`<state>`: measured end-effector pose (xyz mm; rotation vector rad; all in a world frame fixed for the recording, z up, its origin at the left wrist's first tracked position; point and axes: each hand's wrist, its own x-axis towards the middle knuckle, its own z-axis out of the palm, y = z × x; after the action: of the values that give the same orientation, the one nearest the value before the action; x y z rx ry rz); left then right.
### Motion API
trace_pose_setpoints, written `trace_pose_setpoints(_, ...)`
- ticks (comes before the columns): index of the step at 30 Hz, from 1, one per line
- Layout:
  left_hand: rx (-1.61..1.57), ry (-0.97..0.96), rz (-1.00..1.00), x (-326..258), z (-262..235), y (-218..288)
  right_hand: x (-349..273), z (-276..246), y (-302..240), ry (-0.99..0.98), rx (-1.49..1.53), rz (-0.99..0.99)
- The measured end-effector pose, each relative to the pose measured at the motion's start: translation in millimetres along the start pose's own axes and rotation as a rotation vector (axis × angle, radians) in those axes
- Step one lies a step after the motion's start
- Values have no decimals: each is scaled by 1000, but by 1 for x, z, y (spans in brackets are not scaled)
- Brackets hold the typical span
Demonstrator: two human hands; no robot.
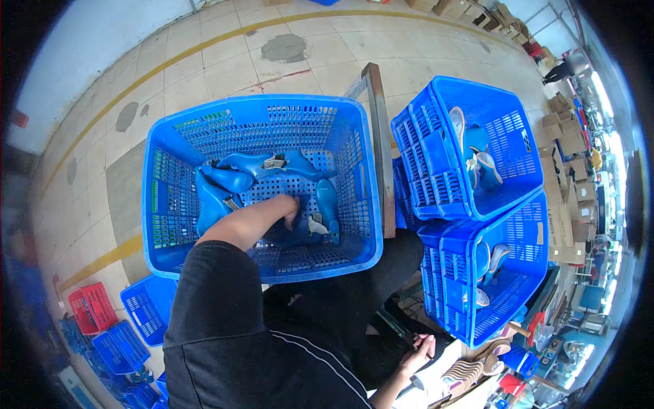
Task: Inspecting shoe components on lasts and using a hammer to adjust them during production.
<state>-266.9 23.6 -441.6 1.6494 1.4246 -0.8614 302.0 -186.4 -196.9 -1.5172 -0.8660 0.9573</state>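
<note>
My left hand (289,210) reaches down into a large blue plastic basket (262,276). Its fingers are in shadow and blurred beside a dark blue shoe last (294,234), so its grip is unclear. Several blue shoe lasts lie around it: one shoe last (327,204) along the right side, another (230,179) at the upper left, and others along the back. Some have pale grey pieces at the top. Low on the right, my right hand (418,351) has its fingers curled at the end of a dark bar-like piece (396,326); what it holds is not clear.
Two blue baskets, one farther (436,150) and one nearer (449,293), stand at the right with footwear-shaped pieces inside. A metal frame post (381,150) rises beside the large basket. Brown soles (463,375) lie at lower right. A red crate (92,307) stands at left.
</note>
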Motion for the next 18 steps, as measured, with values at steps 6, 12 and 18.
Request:
trace_pose_setpoints(6,-6,160,-176,-39,38,-32,2,6,-1,63,-34,70)
trace_pose_setpoints(12,-81,280,-200,-60,67,-65,1,6,-4,26,-56,7)
trace_pose_setpoints(18,-271,245,-212,-59,77,-52,-2,7,-4,131,2,36)
